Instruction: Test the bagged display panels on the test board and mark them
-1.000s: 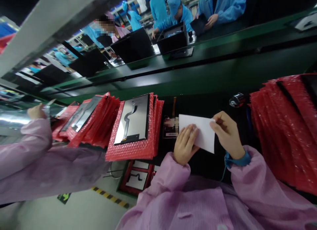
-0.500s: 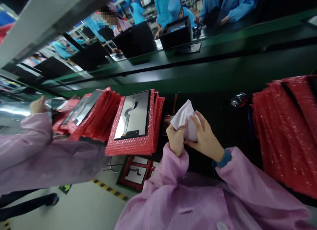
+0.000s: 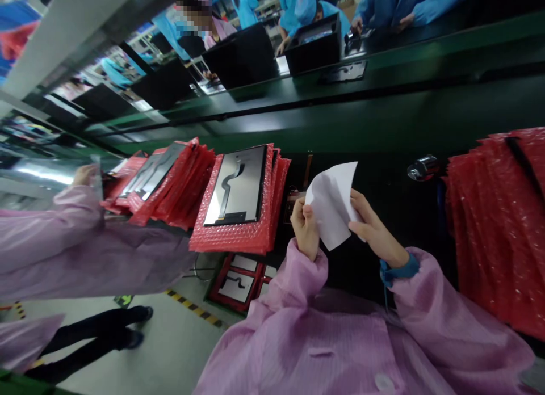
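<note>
A white cloth (image 3: 332, 205), creased and partly spread out, is held up over the black work surface between my two hands. My left hand (image 3: 305, 230) pinches its left edge, thumb on top. At the right edge, my right hand (image 3: 375, 227) grips it between thumb and fingers, and a blue band circles that wrist. Just left of my left hand lies a display panel (image 3: 251, 185) with a curved flex cable, on top of a stack of red bubble bags (image 3: 232, 240). Behind the cloth, a small part with a thin brown strip (image 3: 308, 169) is partly hidden.
More red bubble bags (image 3: 496, 230) are piled at the right, beside a shiny metal object (image 3: 423, 168). Further left, a co-worker's pink sleeve (image 3: 80, 213) reaches toward other bagged panels (image 3: 153, 176). A red tray (image 3: 233, 286) with panels sits lower down. Co-workers work across the green-edged line.
The cloth has gone from bunched up to more opened out, and my hands have moved apart to its two sides. The whole view has shifted slightly.
</note>
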Demonstrator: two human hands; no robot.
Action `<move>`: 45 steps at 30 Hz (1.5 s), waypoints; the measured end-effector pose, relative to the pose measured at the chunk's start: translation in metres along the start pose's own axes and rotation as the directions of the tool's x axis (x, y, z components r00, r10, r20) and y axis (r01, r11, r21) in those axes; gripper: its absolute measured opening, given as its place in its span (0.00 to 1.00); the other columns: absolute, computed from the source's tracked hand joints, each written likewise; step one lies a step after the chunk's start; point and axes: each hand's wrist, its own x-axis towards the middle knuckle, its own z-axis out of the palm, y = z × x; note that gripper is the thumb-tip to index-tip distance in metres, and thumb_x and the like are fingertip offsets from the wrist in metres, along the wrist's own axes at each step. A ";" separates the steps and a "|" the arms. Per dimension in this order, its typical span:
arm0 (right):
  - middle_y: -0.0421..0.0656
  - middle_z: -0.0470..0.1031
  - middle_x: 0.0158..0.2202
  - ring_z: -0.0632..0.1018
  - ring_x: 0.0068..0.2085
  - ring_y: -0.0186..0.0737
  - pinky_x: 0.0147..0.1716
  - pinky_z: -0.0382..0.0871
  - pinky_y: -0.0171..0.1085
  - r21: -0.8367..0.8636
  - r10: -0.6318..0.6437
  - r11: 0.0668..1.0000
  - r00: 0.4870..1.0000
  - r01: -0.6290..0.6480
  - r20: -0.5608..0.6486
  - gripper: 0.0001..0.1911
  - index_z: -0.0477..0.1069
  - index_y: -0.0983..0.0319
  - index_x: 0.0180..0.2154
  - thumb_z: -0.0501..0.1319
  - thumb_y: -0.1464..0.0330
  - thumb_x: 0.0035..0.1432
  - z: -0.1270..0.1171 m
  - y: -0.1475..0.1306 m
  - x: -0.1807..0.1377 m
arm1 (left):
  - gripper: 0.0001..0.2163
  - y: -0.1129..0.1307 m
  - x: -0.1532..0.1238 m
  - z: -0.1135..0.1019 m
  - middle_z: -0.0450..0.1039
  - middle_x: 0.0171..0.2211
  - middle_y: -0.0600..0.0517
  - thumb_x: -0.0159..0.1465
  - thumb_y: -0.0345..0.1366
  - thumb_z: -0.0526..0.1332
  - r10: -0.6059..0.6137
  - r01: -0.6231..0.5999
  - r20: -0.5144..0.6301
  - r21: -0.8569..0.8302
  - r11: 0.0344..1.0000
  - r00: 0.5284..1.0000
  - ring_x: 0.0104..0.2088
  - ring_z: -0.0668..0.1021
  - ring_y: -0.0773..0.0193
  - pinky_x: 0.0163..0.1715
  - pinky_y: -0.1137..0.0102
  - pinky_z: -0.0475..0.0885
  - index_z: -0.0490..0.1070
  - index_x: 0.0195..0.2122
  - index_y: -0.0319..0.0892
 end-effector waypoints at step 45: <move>0.44 0.80 0.46 0.80 0.43 0.41 0.46 0.78 0.46 0.047 0.306 0.952 0.918 -0.304 -0.252 0.23 0.79 0.58 0.46 0.73 0.58 0.48 -0.046 -0.006 -0.061 | 0.27 0.004 0.048 -0.025 0.79 0.37 0.44 0.62 0.65 0.59 -0.308 0.311 0.132 -0.003 0.950 0.942 0.41 0.82 0.52 0.41 0.60 0.80 0.74 0.36 0.42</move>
